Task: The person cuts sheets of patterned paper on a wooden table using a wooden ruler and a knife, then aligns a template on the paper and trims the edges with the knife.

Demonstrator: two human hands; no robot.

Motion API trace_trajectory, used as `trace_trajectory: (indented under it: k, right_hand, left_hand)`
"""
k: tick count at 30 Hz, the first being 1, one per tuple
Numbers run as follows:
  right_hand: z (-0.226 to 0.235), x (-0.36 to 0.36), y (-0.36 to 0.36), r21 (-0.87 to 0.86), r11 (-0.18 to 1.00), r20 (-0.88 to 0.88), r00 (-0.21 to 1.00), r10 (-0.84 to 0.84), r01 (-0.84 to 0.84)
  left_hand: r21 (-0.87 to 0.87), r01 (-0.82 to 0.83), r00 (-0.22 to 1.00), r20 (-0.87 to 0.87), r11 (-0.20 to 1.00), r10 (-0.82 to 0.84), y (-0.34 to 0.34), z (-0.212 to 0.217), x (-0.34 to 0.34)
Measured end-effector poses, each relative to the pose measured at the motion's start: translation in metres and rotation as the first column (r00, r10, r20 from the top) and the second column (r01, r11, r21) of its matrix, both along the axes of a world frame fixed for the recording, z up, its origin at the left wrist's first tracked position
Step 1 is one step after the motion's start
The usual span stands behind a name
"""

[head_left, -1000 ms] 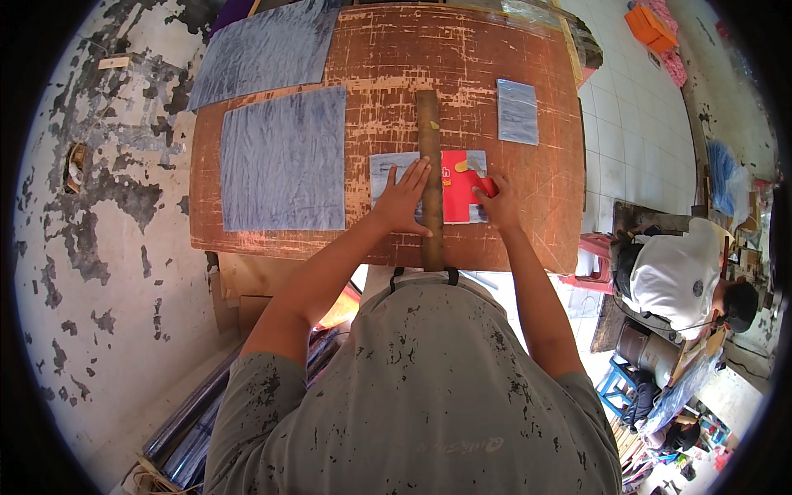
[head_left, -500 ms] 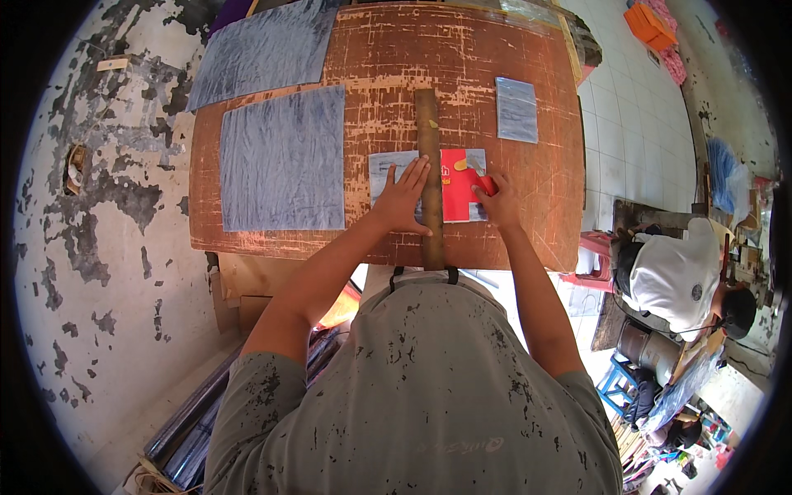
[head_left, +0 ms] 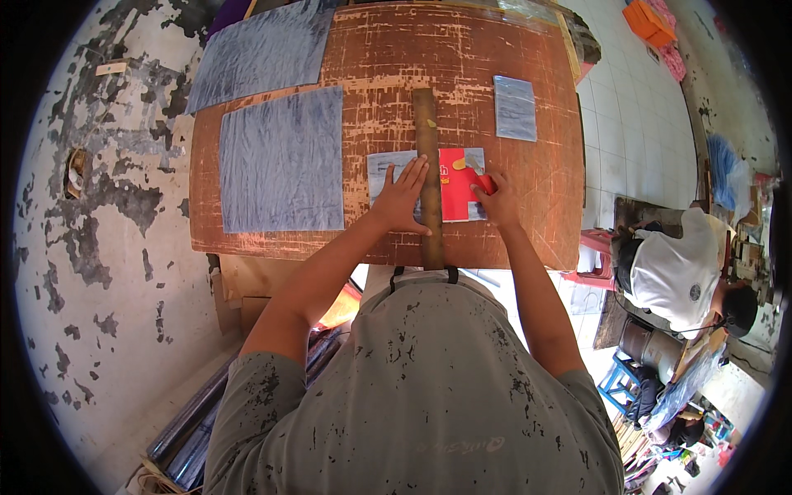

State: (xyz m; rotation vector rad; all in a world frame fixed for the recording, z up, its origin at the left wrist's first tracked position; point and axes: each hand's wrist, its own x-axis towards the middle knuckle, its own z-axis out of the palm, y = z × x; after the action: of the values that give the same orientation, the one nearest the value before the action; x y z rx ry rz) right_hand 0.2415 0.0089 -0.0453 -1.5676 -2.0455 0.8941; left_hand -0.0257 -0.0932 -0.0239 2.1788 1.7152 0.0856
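Observation:
A long wooden straightedge [head_left: 427,140] lies front to back across the brown table [head_left: 379,49]. My left hand [head_left: 402,200] presses flat on it and on a small grey sheet [head_left: 386,169] beneath. A red card [head_left: 456,191] lies just right of the straightedge. My right hand [head_left: 495,200] rests on that card's right edge, fingers closed around a small red tool [head_left: 487,183].
A large grey sheet [head_left: 282,161] lies at the table's left, another [head_left: 260,51] behind it, and a small grey piece [head_left: 515,108] at the right. A person in a white shirt [head_left: 676,268] crouches on the tiled floor to the right. Rolled material [head_left: 194,429] lies lower left.

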Motion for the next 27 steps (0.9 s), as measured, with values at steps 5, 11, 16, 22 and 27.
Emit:
trace_trajectory:
  k: [5,11,16,22,27]
  right_hand:
    - [-0.0016,0.0009,0.0013,-0.046,0.999,-0.016,1.0,-0.003,0.002]
    - [0.0048,-0.0028,0.0006,-0.088,0.996,0.013,1.0,-0.014,0.015]
    - [0.0002,0.0003,0.0013,-0.029,1.0,-0.002,1.0,-0.009,0.009]
    - [0.0,-0.0001,0.0016,-0.039,0.999,-0.001,1.0,-0.011,0.011]
    - [0.0047,-0.0026,0.0001,-0.02,1.0,0.008,1.0,-0.003,0.004]
  left_hand:
    - [0.007,0.0,1.0,0.008,1.0,-0.001,0.001,-0.0014,0.0004]
    - [-0.011,-0.006,1.0,0.008,1.0,0.006,0.0,-0.0015,-0.0003]
    - [-0.011,-0.006,1.0,0.02,1.0,0.006,0.0013,-0.0009,0.0013]
    - [-0.001,-0.007,1.0,0.029,1.0,0.007,0.0006,-0.0012,0.0008]
    - [0.003,-0.007,1.0,0.026,1.0,0.007,0.0,-0.0014,-0.0002]
